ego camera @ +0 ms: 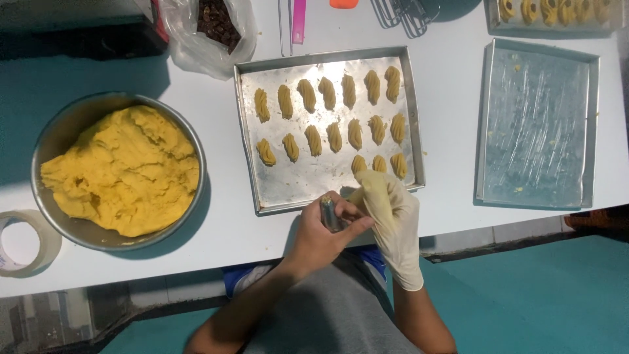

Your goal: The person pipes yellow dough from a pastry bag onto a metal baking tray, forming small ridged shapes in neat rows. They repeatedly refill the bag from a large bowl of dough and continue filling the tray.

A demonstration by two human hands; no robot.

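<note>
The left hand [324,239] is bare and wrapped around a metal nozzle [329,214] at the tray's [327,180] near edge; just right of it, the gloved right hand [392,213] cups soft dough [362,196] against it. To my eye, steady pressure and even spacing would keep the third row of cookies [331,115] neat. Far left sits a tape roll [23,242], then the dough bowl [118,170], all on a white table [445,118]; an empty greased tray [537,124] lies right, above teal floor [557,295].

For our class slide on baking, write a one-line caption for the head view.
Bare left hand grips a metal nozzle while gloved right hand shapes dough over a cookie tray.
</note>
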